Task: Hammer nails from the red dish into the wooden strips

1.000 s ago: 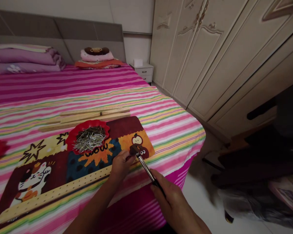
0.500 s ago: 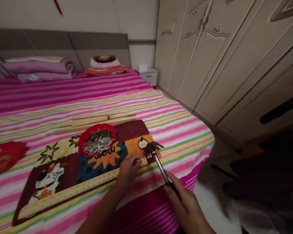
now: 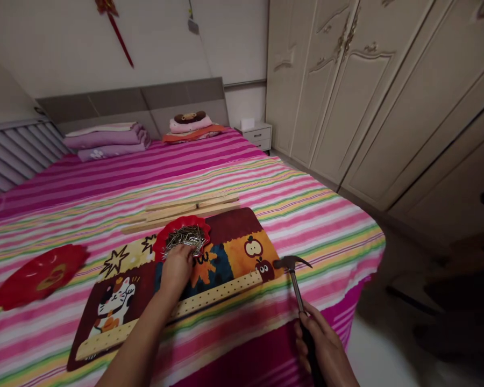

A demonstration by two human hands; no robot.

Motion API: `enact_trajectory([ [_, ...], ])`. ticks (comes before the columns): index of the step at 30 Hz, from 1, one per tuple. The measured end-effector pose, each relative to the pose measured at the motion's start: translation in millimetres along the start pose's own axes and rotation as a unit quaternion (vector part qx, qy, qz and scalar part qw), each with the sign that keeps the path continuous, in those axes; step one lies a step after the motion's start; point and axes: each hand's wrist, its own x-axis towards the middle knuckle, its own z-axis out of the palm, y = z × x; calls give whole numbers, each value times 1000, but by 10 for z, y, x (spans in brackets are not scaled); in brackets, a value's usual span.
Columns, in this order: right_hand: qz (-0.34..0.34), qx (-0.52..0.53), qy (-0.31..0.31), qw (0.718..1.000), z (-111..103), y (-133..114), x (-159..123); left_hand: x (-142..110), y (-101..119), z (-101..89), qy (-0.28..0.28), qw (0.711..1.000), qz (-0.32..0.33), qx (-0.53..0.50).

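My left hand (image 3: 177, 266) reaches over the near rim of a red scalloped bowl (image 3: 159, 243), its curled fingertips at the heaped nails (image 3: 189, 235). Whether a nail is between those fingers is hidden. My right hand (image 3: 325, 346) grips the black handle of a claw hammer (image 3: 296, 287), with the hammer head up and out over the striped cloth. Across the front of a patterned mat (image 3: 242, 220) lies a pale wooden strip (image 3: 226, 291) dotted with rows of small dark spots. My left forearm covers part of the strip's middle.
Several bare wooden strips (image 3: 193, 207) lie behind the bowl. A red scalloped dish (image 3: 44, 274) sits at the left on the striped bedspread (image 3: 306, 215). Folded bedding (image 3: 108, 141) rests near the headboard (image 3: 181, 102), and a wardrobe (image 3: 363, 97) stands at the right.
My left hand has left the strip's right end and moved left and back to the nail bowl. The hammer has shifted right, away from the strip's end. The view has also turned.
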Motion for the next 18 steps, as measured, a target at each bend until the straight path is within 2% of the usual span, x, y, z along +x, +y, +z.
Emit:
enact_trajectory([
  [4,5,22,-9,1000,-12,44,25,145,-65,-11,-82,996,28,20],
  [8,11,28,-4,1000,-4,34,28,269,-110,-58,-134,989,57,31],
  [14,12,33,0,999,-8,54,47,380,-109,-80,-167,980,99,40],
  [18,6,27,-10,1000,-13,62,54,383,-93,-41,-145,984,91,50],
])
